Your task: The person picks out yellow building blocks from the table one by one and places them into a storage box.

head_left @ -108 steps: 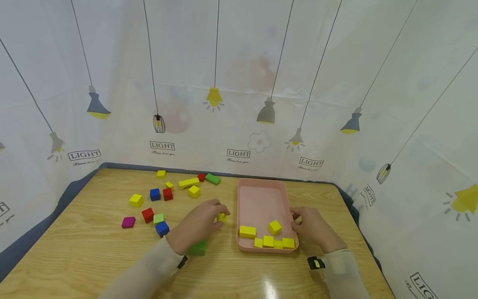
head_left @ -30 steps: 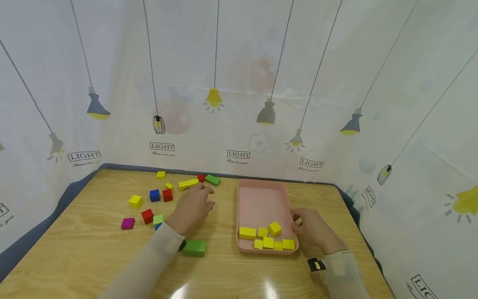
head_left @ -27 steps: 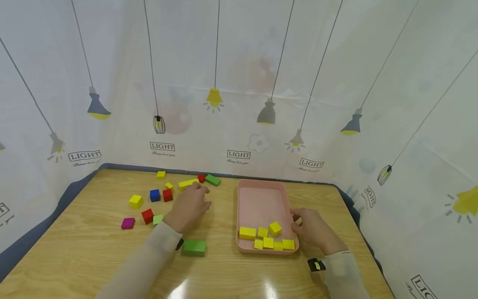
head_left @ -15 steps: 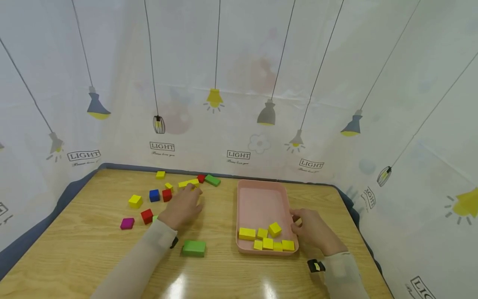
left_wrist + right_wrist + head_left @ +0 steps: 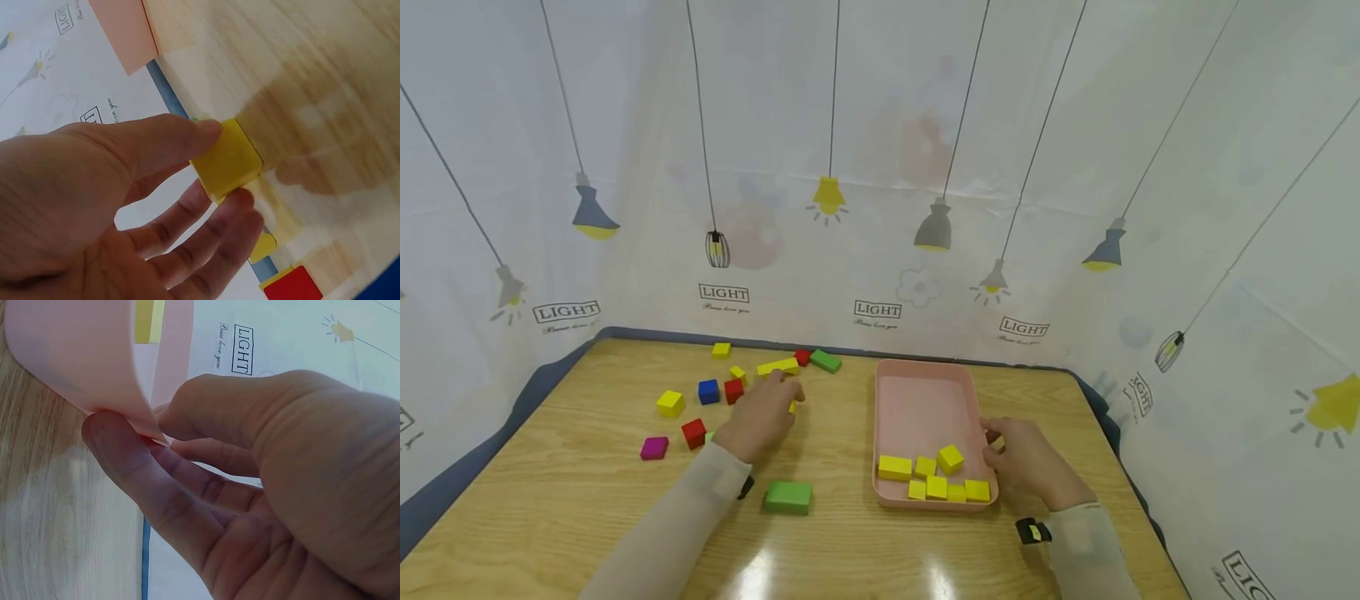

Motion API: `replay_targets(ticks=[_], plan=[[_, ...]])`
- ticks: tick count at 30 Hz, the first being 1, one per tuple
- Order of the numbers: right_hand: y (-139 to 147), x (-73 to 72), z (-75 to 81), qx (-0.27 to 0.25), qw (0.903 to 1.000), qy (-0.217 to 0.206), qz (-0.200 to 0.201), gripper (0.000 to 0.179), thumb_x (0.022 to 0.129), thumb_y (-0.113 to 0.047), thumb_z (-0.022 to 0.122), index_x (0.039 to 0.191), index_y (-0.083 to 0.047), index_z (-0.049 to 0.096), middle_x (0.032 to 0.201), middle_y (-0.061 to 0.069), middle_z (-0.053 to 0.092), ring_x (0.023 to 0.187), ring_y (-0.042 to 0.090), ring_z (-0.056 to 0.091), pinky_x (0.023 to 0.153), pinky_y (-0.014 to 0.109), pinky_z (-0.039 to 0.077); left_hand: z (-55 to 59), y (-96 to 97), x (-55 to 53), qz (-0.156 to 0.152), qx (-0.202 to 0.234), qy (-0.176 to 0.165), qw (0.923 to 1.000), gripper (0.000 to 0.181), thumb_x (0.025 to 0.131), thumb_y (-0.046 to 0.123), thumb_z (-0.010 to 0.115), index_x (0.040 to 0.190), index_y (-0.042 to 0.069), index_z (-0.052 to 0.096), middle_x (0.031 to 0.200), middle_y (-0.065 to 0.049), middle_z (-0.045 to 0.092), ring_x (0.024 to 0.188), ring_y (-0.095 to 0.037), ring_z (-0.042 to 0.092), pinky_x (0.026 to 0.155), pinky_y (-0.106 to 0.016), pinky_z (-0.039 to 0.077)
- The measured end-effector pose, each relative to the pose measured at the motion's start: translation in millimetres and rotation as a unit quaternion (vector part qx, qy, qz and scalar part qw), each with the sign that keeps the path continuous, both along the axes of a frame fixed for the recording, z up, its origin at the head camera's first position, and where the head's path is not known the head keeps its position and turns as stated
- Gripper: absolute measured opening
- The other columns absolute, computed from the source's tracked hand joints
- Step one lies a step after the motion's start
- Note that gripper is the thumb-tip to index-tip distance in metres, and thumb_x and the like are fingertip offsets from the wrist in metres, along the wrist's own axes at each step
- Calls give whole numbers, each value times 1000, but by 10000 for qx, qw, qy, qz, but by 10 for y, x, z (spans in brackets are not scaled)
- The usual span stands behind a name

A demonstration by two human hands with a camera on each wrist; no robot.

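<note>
My left hand (image 5: pixel 760 417) is among the scattered blocks left of the tray. Its thumb and fingertips pinch a yellow cube (image 5: pixel 228 159), seen close up in the left wrist view and mostly hidden by the hand in the head view. My right hand (image 5: pixel 1030 458) holds the right side wall of a pink tray (image 5: pixel 925 408), thumb on one face and fingers on the other, as the right wrist view shows. Several yellow blocks lie in the tray's near end, among them a longer yellow block (image 5: pixel 895 468) and a tilted cube (image 5: pixel 951 459).
Left of the left hand are a blue cube (image 5: pixel 709 392), red cubes (image 5: pixel 694 433), a magenta block (image 5: pixel 654 447) and a yellow cube (image 5: pixel 671 404). Behind it lie a yellow bridge-like block (image 5: pixel 777 367) and a green block (image 5: pixel 826 361). Another green block (image 5: pixel 789 497) lies nearer.
The yellow cube my left hand held beside the tray now lies inside it. That hand has moved left and back to another yellow cube. The right hand stays on the tray.
</note>
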State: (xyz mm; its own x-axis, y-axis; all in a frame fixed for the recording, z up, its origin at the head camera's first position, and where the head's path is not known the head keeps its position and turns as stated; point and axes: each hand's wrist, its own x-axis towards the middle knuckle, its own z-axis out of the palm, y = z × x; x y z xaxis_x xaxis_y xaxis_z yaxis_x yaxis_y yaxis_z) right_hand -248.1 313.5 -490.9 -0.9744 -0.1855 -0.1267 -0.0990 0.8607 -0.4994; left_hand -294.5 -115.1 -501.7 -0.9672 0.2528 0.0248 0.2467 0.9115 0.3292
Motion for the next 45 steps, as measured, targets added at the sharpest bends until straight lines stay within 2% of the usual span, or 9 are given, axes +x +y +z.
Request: replay_targets(ticks=[20,26,29,30,32,36,37,38,45], plan=[[-14,17,15,11,10000,8,-15,56,107,-3,78,161,4,65,130,16,82,98,19,74,81,33,70,16,25,71,-228,128,-106,9996,29,102,2,85,130,4,78,127,-14,77,107,-25,71,101,-48,68],[-8,13,2,17,10000,44,-3,56,107,-3,78,161,4,65,128,17,83,94,18,72,76,29,67,39,69,118,-273,289,-163,9991,30,103,4,87,131,6,77,126,-13,76,106,-25,69,108,-49,67],[-5,14,-2,8,10000,46,-3,56,106,-2,78,161,3,65,125,16,83,91,17,70,72,27,63,26,73,112,-343,415,-221,9983,31,103,5,88,132,7,77,126,-12,75,107,-25,68,109,-49,67],[-3,14,-3,1,10000,49,-3,56,106,-2,78,161,3,65,125,16,83,90,17,69,71,27,63,-79,24,58,-493,525,-116,9973,31,104,9,88,133,9,76,127,-11,75,108,-24,68,109,-46,67],[-2,14,-7,-11,10000,66,1,56,106,-2,77,161,3,65,124,16,83,88,17,69,70,27,62,-89,21,56,-575,617,-104,9964,32,104,8,88,133,9,76,126,-11,74,109,-24,68,109,-46,67],[0,16,-10,-1,9999,103,36,56,106,-2,77,161,4,66,123,16,83,90,17,70,72,27,63,-33,52,115,-634,703,-88,9955,34,104,7,88,135,8,75,127,-11,73,111,-24,69,111,-46,66],[0,16,-11,-7,9999,102,39,56,106,-2,77,161,4,66,124,16,83,90,17,70,72,28,63,83,113,186,-512,651,-189,9964,34,103,3,87,135,6,75,127,-12,74,111,-26,69,111,-50,66],[1,16,-12,-8,9999,108,44,56,106,-2,77,160,4,66,124,16,84,91,17,70,73,28,64,103,126,203,-498,656,-199,9964,34,103,2,87,135,5,75,128,-13,74,113,-26,70,112,-50,66],[-17,18,4,-39,10000,-12,-80,56,107,-3,78,162,1,65,126,15,82,90,18,70,77,30,67,106,210,194,-702,673,118,9952,35,100,-2,89,133,1,78,127,-16,76,112,-27,72,110,-49,67]])
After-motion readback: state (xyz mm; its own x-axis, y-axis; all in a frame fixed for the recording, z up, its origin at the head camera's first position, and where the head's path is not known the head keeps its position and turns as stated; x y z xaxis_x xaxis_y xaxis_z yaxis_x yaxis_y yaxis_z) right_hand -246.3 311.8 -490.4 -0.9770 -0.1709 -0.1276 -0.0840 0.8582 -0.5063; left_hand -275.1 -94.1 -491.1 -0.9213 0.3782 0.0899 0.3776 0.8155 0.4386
